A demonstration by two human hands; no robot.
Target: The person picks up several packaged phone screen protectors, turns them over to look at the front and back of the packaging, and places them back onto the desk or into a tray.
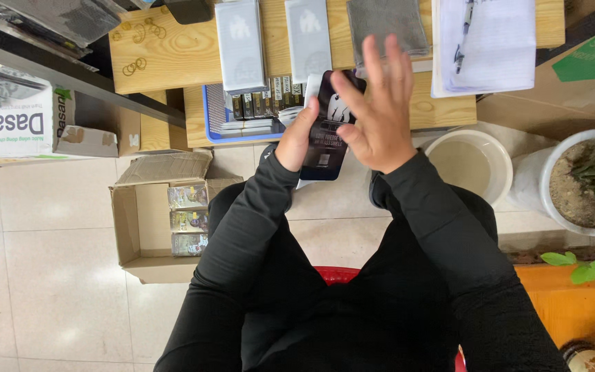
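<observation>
My left hand (296,136) grips a flat black packet (328,134) with a pale picture and print on it, held upright in front of me above my lap. My right hand (375,109) is spread flat with fingers apart, its palm lying against the right side of the packet. A white packet edge (312,84) shows behind the black one. Just beyond the hands, a blue tray (209,117) on the low wooden table (173,55) holds a row of dark packets. Both arms wear black sleeves.
Two grey pouches (240,43), a grey cloth (387,24), and white papers with a pen (483,41) lie on the table. An open cardboard box (136,234) with packets stands left on the floor. A white bucket (470,162) and potted plant (587,182) stand right.
</observation>
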